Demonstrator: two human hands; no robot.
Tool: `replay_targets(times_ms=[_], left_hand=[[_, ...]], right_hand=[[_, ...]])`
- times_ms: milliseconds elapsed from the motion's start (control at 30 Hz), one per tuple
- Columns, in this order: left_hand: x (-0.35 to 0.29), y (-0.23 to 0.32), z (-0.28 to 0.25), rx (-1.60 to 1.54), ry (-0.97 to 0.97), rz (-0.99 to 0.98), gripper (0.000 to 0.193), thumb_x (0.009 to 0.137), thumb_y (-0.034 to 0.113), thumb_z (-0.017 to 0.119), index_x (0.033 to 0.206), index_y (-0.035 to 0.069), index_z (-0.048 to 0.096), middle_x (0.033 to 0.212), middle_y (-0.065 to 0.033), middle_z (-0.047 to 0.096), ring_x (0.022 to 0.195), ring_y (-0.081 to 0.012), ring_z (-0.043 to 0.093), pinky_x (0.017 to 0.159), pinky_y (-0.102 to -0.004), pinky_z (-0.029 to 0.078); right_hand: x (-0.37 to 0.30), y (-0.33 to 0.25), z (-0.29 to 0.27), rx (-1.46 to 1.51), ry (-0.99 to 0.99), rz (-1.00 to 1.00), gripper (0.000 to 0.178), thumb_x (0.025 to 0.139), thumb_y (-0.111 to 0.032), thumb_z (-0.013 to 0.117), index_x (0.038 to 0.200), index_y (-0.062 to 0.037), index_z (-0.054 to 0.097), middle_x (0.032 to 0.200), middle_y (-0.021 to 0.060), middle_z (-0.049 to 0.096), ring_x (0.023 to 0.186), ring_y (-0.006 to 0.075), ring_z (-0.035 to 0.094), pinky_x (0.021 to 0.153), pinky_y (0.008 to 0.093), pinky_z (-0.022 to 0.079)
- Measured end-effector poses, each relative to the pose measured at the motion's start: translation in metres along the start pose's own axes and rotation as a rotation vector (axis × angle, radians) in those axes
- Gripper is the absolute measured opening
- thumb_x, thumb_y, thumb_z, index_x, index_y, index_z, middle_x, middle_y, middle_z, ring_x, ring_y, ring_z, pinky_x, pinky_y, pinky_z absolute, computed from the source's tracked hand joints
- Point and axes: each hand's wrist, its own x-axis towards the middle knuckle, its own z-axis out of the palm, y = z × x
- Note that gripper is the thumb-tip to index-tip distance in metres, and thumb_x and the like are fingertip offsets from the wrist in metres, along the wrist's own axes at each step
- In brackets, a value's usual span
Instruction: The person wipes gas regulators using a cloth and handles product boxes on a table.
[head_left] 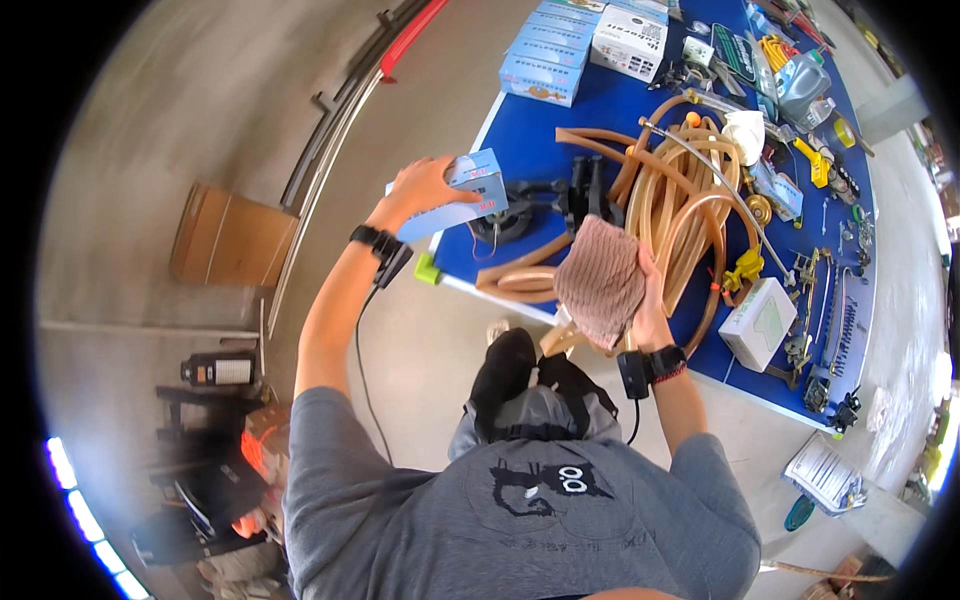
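My left hand [428,186] is closed over the top of a light blue cardboard box [482,178], holding it at the table's left edge. A ribbed pinkish-brown cloth [600,280] is in my right hand [650,295], whose fingers are mostly behind it. The cloth is near the table's front edge, in front of a big coil of brown hose [685,195]. Between box and hose sits a black clamp-like device [575,195], partly covered by the cloth.
More light blue boxes [545,62] and a white box [630,42] are stacked at the back of the blue table [555,118]. Right of the hose are a white and green box [758,325], yellow tools [815,162] and a jug [802,85]. A brown carton [232,238] stands at left.
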Motion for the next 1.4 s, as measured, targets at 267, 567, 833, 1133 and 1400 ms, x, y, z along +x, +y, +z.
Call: replay_targets(times_ms=[267, 567, 833, 1133, 1400], left_hand=[[0.221, -0.034, 0.051, 0.152, -0.303, 0.204, 0.075, 0.049, 0.063, 0.071, 0.100, 0.009, 0.062, 0.101, -0.0144, 0.063, 0.098, -0.0322, 0.058, 0.086, -0.0446, 0.041], [0.287, -0.085, 0.043, -0.121, -0.525, 0.259, 0.066, 0.055, 0.055, 0.075, 0.096, 0.004, 0.063, 0.090, -0.0138, 0.064, 0.080, -0.0247, 0.061, 0.068, -0.0333, 0.045], [0.160, -0.208, 0.022, -0.393, -0.385, 0.107, 0.065, 0.059, 0.048, 0.076, 0.103, 0.004, 0.060, 0.086, -0.0179, 0.064, 0.081, -0.0328, 0.061, 0.073, -0.0373, 0.047], [0.051, -0.269, 0.041, -0.322, -0.500, -0.338, 0.074, 0.058, 0.037, 0.079, 0.117, 0.001, 0.054, 0.096, -0.0182, 0.061, 0.086, -0.0294, 0.062, 0.076, -0.0356, 0.048], [0.071, -0.258, 0.061, -0.596, -0.358, -0.250, 0.076, 0.058, 0.038, 0.079, 0.120, 0.002, 0.052, 0.102, -0.0189, 0.061, 0.092, -0.0310, 0.061, 0.079, -0.0356, 0.047]], right_hand=[[0.048, 0.036, 0.004, 0.112, 0.338, -0.063, 0.031, 0.088, -0.034, 0.054, 0.104, -0.0074, 0.057, 0.104, 0.0081, 0.062, 0.095, 0.0220, 0.060, 0.083, 0.0338, 0.048], [0.160, -0.023, 0.088, -0.063, 0.378, -0.230, 0.042, 0.083, -0.022, 0.060, 0.119, -0.0053, 0.049, 0.110, 0.0100, 0.059, 0.099, 0.0245, 0.058, 0.083, 0.0343, 0.049], [0.431, 0.053, 0.083, -1.574, -0.379, -0.642, 0.042, 0.070, -0.007, 0.062, 0.109, -0.0218, 0.060, 0.110, 0.0040, 0.060, 0.096, 0.0294, 0.056, 0.079, 0.0445, 0.044], [0.448, 0.095, 0.061, -2.121, -0.144, -0.718, 0.045, 0.071, -0.017, 0.067, 0.114, -0.0282, 0.058, 0.123, 0.0034, 0.047, 0.117, 0.0329, 0.039, 0.088, 0.0601, 0.035], [0.357, 0.082, 0.034, -2.243, -0.163, -0.587, 0.039, 0.067, -0.016, 0.068, 0.105, -0.0217, 0.061, 0.104, 0.0054, 0.053, 0.096, 0.0311, 0.051, 0.067, 0.0410, 0.048]])
